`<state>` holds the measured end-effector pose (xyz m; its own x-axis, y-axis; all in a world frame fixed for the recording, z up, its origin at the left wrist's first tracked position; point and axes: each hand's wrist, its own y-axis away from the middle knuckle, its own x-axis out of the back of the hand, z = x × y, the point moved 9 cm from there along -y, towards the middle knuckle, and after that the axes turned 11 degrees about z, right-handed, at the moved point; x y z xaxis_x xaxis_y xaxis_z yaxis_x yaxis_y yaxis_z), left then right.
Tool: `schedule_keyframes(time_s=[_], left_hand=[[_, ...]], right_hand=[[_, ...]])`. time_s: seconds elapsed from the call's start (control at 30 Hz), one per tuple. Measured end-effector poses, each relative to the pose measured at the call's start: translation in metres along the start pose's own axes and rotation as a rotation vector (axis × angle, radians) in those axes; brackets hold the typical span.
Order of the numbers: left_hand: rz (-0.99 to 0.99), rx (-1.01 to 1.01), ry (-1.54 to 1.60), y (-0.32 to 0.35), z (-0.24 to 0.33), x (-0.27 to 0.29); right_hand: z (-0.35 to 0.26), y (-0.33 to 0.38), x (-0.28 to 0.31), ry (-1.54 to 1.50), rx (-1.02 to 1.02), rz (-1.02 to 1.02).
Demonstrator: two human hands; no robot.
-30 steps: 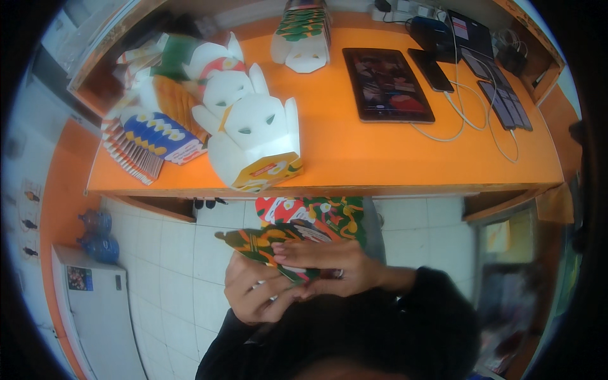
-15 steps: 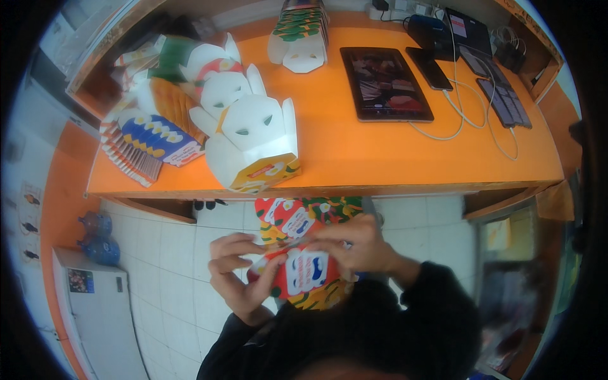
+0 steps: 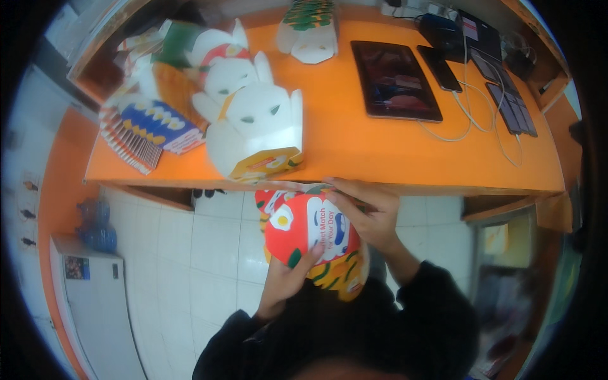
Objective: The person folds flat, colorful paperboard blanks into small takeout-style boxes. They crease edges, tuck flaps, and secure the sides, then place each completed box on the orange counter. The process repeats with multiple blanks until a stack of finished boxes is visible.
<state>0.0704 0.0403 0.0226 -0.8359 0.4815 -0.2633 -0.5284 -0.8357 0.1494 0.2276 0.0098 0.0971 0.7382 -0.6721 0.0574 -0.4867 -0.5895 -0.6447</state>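
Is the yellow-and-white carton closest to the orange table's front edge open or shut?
Open: the carton has its white flaps standing apart, with the white inside exposed.

the fingers of the left hand [image 3: 284, 278] are lost behind the red carton [image 3: 285, 237] — only its thumb shows in front — and whatever the carton's back looks like is hidden too. where it ends and the yellow patterned card [image 3: 345, 275] below begins is hard to tell. the green carton stack [image 3: 309, 18] is cut off by the top edge, the white fridge [image 3: 101, 310] by the bottom. the tablet's [image 3: 396, 82] screen picture is too blurred to make out, likewise the small wall pictures [image 3: 29, 213].
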Motion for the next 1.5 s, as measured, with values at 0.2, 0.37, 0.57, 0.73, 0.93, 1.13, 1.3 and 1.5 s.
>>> schedule_keyframes(time_s=[0.2,0.37,0.57,0.73,0.93,1.13,1.3,1.5], left_hand=[[0.11,0.08,0.119,-0.015,-0.011,0.006],[0.106,0.193,0.305,-0.017,-0.021,0.002],[0.009,0.266,0.492,-0.017,-0.028,-0.014],[-0.047,0.336,0.53,-0.016,-0.033,-0.02],[-0.09,0.31,0.554,-0.016,-0.033,-0.024],[0.02,0.22,0.401,-0.02,-0.03,-0.011],[0.001,0.191,0.301,-0.022,-0.03,-0.006],[-0.079,-0.133,-0.123,-0.016,-0.016,-0.015]], right_hand=[[0.009,0.0,-0.007,-0.02,-0.019,-0.086],[0.007,-0.003,-0.008,-0.073,0.061,-0.22],[0.022,-0.002,-0.001,-0.181,0.011,-0.252],[0.034,0.005,0.003,-0.242,-0.027,-0.258],[0.037,0.003,0.002,-0.326,-0.027,-0.287],[0.031,0.003,-0.002,-0.287,-0.052,-0.298],[0.027,0.001,0.002,-0.121,-0.083,-0.223],[0.019,-0.001,0.013,-0.099,-0.104,-0.146]])
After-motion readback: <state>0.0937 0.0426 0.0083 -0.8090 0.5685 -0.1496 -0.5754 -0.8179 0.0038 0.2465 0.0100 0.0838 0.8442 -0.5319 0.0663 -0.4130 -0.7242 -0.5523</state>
